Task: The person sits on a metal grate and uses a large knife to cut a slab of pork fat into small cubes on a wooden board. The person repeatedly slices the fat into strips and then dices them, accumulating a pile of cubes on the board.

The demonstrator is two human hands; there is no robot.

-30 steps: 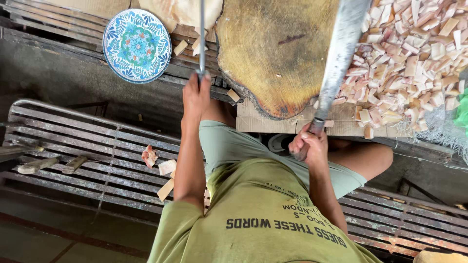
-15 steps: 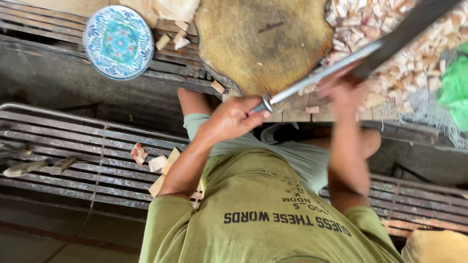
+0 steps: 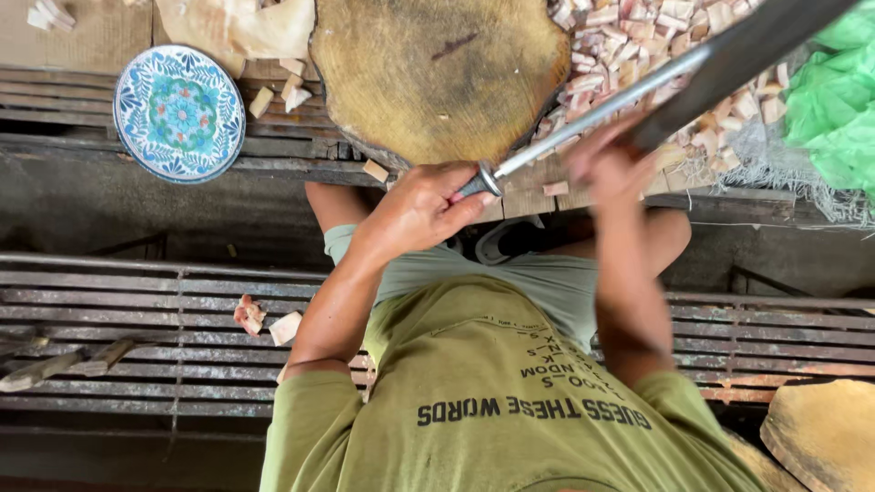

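My left hand point(image 3: 415, 214) is shut around the dark handle of a thin steel sharpening rod point(image 3: 592, 114), which slants up and to the right. My right hand point(image 3: 606, 164), blurred by motion, grips the handle of a large dark knife point(image 3: 743, 46). Its blade lies across the rod and runs off the top right corner. Both hands hover just in front of a round wooden chopping block point(image 3: 437, 73). Below them are my grey-green shorts and olive shirt.
A blue patterned plate point(image 3: 180, 114) rests on slats at the upper left. A heap of pale pink cut pieces point(image 3: 638, 41) lies right of the block, beside a green plastic bag point(image 3: 838, 100). Scraps point(image 3: 260, 319) sit on a metal grate point(image 3: 109, 337). Another wooden block point(image 3: 820, 433) is at the bottom right.
The rod and knife were held apart and upright a second ago. They have since come together and now cross, with my right hand moving fast along the rod.
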